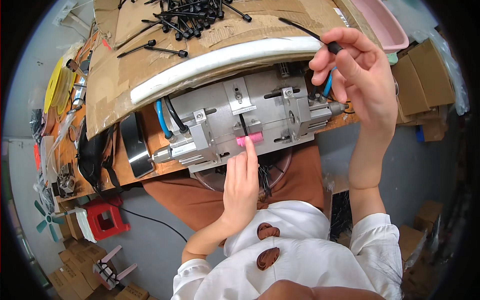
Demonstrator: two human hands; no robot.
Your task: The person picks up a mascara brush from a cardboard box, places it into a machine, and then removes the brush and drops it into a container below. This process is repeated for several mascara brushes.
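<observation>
Two hands (240,182) (370,80), pink block (242,141), black rod (305,30) — pinched

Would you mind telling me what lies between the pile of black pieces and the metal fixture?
The head view shows cardboard, then a curved white strip, between the black pieces and the metal fixture.

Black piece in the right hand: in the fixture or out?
Out: the right hand pinches the black piece up beyond the fixture's far edge.
</observation>
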